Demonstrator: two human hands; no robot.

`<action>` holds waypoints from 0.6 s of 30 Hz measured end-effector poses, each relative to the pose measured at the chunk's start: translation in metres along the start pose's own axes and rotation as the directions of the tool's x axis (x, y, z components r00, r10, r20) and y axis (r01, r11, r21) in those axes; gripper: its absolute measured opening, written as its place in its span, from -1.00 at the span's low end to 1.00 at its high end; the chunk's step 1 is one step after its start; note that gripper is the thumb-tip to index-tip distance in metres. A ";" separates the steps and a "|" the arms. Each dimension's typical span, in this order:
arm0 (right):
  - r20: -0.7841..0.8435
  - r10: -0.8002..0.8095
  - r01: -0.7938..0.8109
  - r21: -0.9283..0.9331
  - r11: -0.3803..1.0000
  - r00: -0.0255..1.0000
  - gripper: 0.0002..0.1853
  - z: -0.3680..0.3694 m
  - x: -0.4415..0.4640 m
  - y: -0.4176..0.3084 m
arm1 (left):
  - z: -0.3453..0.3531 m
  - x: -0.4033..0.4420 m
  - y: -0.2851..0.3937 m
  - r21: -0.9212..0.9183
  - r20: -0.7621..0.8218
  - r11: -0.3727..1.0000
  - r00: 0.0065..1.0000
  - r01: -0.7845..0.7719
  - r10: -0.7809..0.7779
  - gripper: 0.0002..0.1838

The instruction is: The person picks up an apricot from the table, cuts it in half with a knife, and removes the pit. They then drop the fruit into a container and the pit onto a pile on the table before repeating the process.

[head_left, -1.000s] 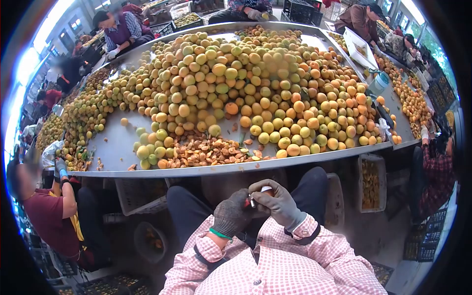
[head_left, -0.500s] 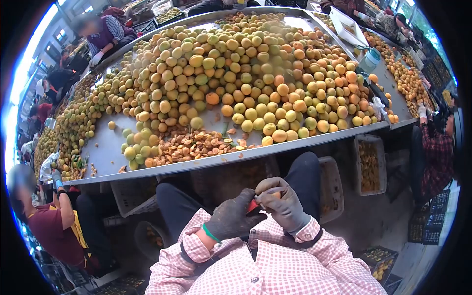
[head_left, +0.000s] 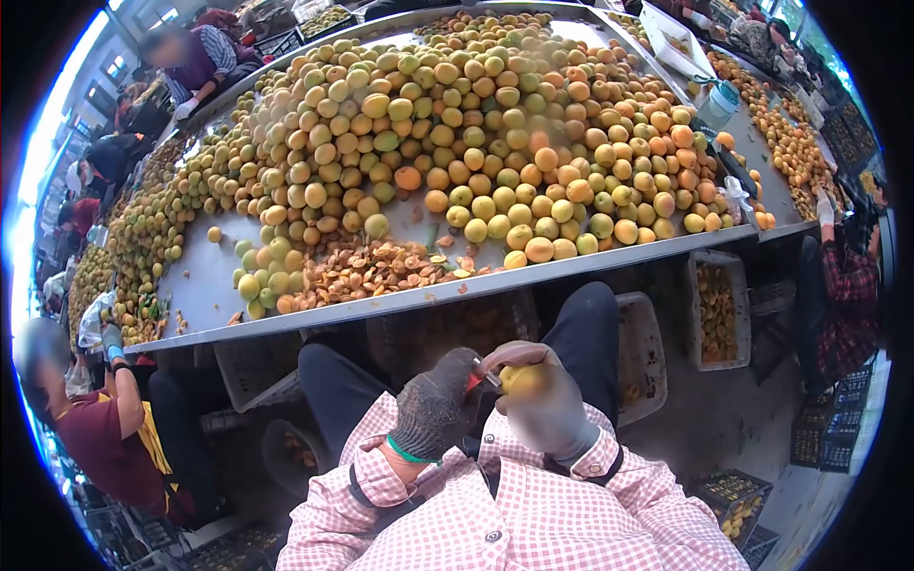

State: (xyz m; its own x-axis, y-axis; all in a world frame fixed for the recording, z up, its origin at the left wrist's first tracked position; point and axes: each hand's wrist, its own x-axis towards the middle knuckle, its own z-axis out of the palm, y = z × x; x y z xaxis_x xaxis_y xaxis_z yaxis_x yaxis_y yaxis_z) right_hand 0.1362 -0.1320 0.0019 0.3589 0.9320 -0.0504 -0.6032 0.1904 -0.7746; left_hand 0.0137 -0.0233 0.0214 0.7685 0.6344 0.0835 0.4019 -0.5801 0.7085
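Observation:
My left hand [head_left: 433, 407], in a dark glove with a green band at the wrist, is closed around a small red-handled tool [head_left: 473, 382]. A bit of metal shows at the tool's tip, which meets the fruit in my other hand; the rest is hidden. My right hand [head_left: 554, 409], in a grey glove and partly blurred, grips a yellow apricot [head_left: 523, 381] between thumb and fingers. Both hands are close together above my lap, in front of the table [head_left: 400, 311]. Along its near edge lies a heap of opened apricot pieces [head_left: 371, 274].
A large pile of whole apricots [head_left: 457, 124] covers much of the table. Crates [head_left: 721, 309] and a bucket [head_left: 290, 455] stand below it. A bottle [head_left: 719, 105] stands at the right. Co-workers [head_left: 109, 438] sit around, one in a checked shirt [head_left: 843, 305].
My left hand has turned more upright with the red-handled tool. My right hand has rotated, so more of the apricot shows. The view has shifted slightly.

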 end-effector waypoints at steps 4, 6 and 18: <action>-0.022 -0.044 0.042 -0.065 0.997 0.999 -0.47 0.008 -0.001 0.001 | -0.001 -0.001 0.002 0.037 -0.056 0.998 0.997 -0.042 0.044 -0.69; -0.076 0.015 -0.016 -0.017 1.000 0.997 -0.46 0.015 -0.005 -0.002 | -0.001 -0.001 0.002 0.064 -0.039 0.997 0.998 -0.050 0.052 -0.70; -0.370 -0.038 -0.088 -0.317 0.944 0.928 -0.67 0.011 0.003 0.024 | 0.032 0.004 -0.020 0.229 0.068 0.971 0.997 -0.060 0.046 -0.66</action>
State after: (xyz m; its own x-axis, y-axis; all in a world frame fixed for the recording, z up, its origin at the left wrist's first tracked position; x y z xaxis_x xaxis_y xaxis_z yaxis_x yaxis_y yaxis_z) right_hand 0.1151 -0.1210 -0.0099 0.6201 0.7434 -0.2507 -0.3750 0.0003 -0.9270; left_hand 0.0250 -0.0256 -0.0153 0.8182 0.5709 0.0683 0.4582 -0.7191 0.5225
